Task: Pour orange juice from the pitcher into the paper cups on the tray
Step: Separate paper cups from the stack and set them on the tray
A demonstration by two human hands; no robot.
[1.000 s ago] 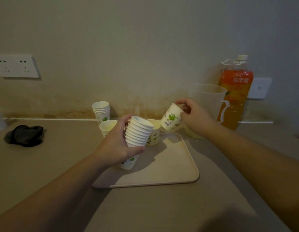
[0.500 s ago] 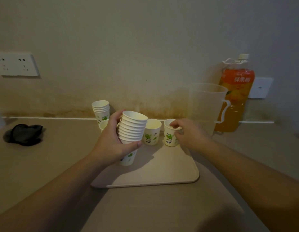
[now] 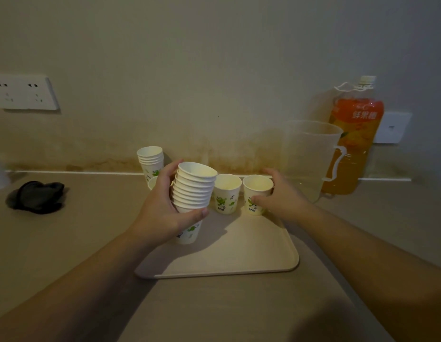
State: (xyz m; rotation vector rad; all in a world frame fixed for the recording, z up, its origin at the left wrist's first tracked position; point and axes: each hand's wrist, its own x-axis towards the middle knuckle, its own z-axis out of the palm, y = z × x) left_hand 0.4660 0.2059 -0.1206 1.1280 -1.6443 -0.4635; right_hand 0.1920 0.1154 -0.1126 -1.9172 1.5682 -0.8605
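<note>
— What is held by the hands?
— A tilted cup stack point(image 3: 192, 191) is gripped by the left hand point(image 3: 162, 211); a tray point(image 3: 251, 253) cup point(image 3: 257, 195) is pinched by the right hand point(image 3: 281, 196).
— And the pitcher point(image 3: 307, 159)?
— Just beyond the right hand, a juice bottle point(image 3: 350, 146) behind it.

I see the tray point(image 3: 239, 255) near the middle of the counter point(image 3: 78, 243), with two cups point(image 3: 226, 197) side by side at its far edge. A cup stack point(image 3: 192, 196) is above the tray's left part. Farther left, a second stack point(image 3: 150, 160) is by the wall. The pitcher point(image 3: 306, 159) is right of the tray, the bottle point(image 3: 352, 139) behind it. A cloth point(image 3: 35, 197) lies far left.
</note>
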